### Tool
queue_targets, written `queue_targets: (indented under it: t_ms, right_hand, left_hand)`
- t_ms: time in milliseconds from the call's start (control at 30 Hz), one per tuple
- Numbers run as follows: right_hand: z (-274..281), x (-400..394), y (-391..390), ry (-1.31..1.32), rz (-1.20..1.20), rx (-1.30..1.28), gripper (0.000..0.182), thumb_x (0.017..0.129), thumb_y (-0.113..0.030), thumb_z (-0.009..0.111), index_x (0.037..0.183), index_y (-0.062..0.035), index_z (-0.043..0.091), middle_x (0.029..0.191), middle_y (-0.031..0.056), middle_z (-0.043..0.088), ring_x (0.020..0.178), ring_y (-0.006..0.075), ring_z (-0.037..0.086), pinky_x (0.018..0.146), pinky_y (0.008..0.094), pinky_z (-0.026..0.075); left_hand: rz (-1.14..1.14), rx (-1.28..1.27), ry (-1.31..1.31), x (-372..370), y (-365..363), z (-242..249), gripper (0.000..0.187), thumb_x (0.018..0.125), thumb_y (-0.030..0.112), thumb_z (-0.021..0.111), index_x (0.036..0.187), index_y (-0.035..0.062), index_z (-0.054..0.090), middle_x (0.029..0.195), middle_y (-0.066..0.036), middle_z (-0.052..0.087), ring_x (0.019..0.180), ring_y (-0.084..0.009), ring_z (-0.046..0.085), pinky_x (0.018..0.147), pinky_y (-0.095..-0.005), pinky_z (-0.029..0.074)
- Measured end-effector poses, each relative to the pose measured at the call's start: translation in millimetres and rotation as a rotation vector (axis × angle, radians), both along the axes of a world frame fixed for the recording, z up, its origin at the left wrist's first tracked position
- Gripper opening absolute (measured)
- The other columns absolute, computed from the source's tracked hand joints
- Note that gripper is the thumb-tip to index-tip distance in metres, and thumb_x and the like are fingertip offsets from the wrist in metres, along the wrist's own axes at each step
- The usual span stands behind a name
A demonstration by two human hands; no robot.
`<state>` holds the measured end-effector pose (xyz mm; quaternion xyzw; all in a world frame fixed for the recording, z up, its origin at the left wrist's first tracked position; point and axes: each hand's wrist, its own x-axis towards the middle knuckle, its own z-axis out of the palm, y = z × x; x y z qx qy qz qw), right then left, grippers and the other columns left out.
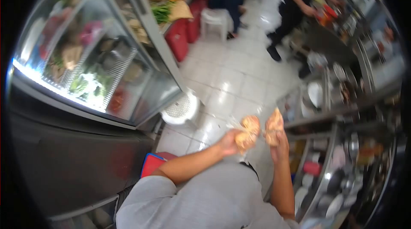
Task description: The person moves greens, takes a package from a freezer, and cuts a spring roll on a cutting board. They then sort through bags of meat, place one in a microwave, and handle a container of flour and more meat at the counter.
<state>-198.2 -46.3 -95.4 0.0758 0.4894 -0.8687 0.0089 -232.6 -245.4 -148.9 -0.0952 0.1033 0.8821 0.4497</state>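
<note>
My left hand (231, 141) is closed on a clear plastic bag (251, 123) filled with orange-yellow pieces of food. Part of the bag bulges above the fingers and part hangs below them. In my right hand (280, 145) is a second plastic bag (274, 121) with similar orange contents, gripped at its lower part and pointing upward. The two bags are held apart in front of my body, above the tiled floor. What exactly the food is, I cannot make out.
A glass-door fridge (141, 96) with greens and bags stands at left. Beside it is a white round stool (182, 108). Metal shelves (317, 128) with dishes line the right. Ahead, two people stand near a white stool (214, 18), red containers (177, 38) and a counter.
</note>
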Motion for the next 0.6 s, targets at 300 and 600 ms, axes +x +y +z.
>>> queue_targets:
  t_ms: [300, 600]
  right_hand:
    - [-31, -165, -64, -0.196, 0.074, -0.016, 0.050, 0.091, -0.024, 0.039, 0.133, 0.0012, 0.036, 0.127, 0.0103, 0.050, 0.115, 0.0199, 0.050, 0.098, 0.0342, 0.038]
    - [-1, -416, -97, 0.099, 0.456, 0.591, 0.061, 0.093, -0.024, 0.048, 0.143, -0.0022, 0.021, 0.137, 0.0184, 0.036, 0.126, 0.0268, 0.039, 0.102, 0.0346, 0.034]
  left_hand:
    - [0.301, -0.056, 0.134, -140, -17, 14, 0.055, 0.085, 0.030, 0.053, 0.134, 0.0098, 0.036, 0.129, -0.012, 0.048, 0.116, -0.0262, 0.051, 0.094, -0.0430, 0.044]
    - [0.666, -0.170, 0.121, -345, -51, 7, 0.044, 0.093, 0.023, 0.042, 0.133, 0.0071, 0.036, 0.128, -0.012, 0.048, 0.116, -0.0251, 0.050, 0.100, -0.0410, 0.041]
